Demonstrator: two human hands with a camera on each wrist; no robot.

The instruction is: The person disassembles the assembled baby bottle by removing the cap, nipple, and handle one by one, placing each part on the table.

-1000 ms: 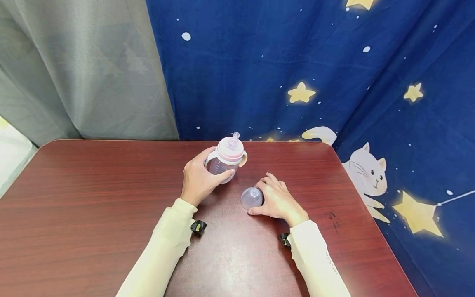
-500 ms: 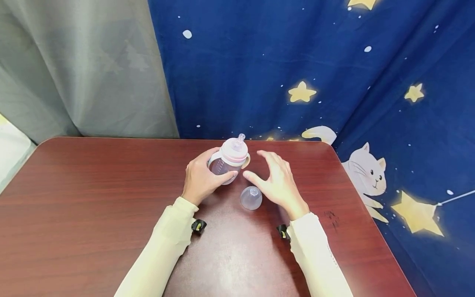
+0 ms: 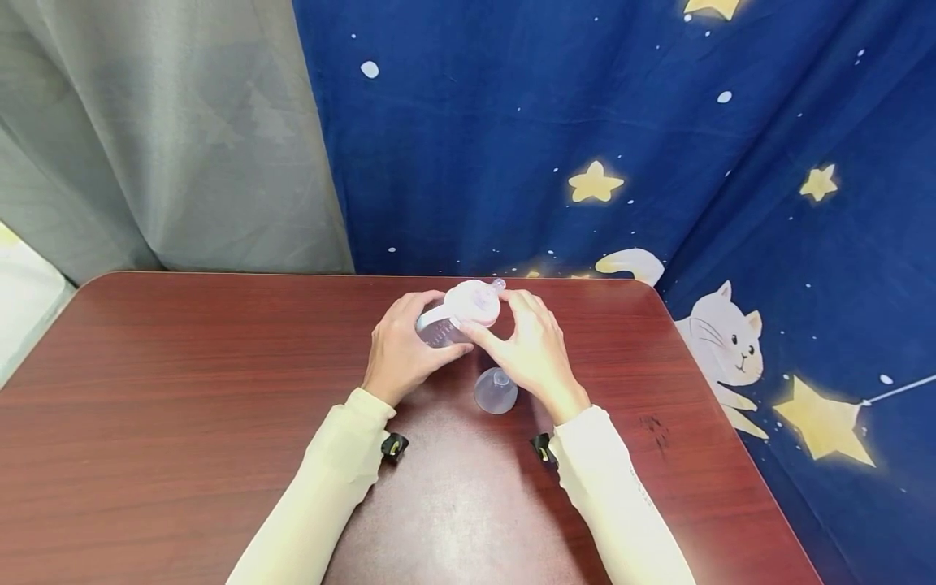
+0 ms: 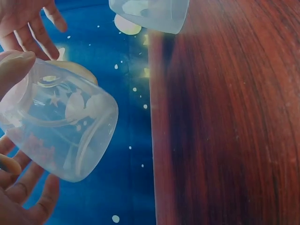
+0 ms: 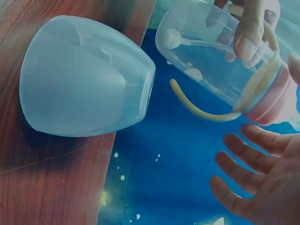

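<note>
My left hand [image 3: 400, 349] grips a clear baby bottle [image 3: 441, 333] by its body, thumb in front. The bottle leans to the right, its nipple [image 3: 500, 284] pointing away and right. Around the white-topped collar my right hand [image 3: 539, 353] reaches with thumb and fingers spread; in the right wrist view its fingers extend beside the pink collar [image 5: 274, 97], and firm contact cannot be made out. A curved beige handle [image 5: 206, 116] sticks out from the bottle. Just below the hands, a translucent dome-shaped bottle cap [image 3: 495, 394] stands on the table.
The red-brown wooden table [image 3: 219, 422] ends at a far edge close behind the bottle. Beyond it hang a blue star-patterned curtain [image 3: 468, 146] and a grey curtain [image 3: 197, 146]. Dark scuff marks [image 3: 654, 431] show on the table at right.
My right hand has let go of the cap and moved up and left to the bottle's collar. The bottle has shifted right and tilted further. The cap stays where it was.
</note>
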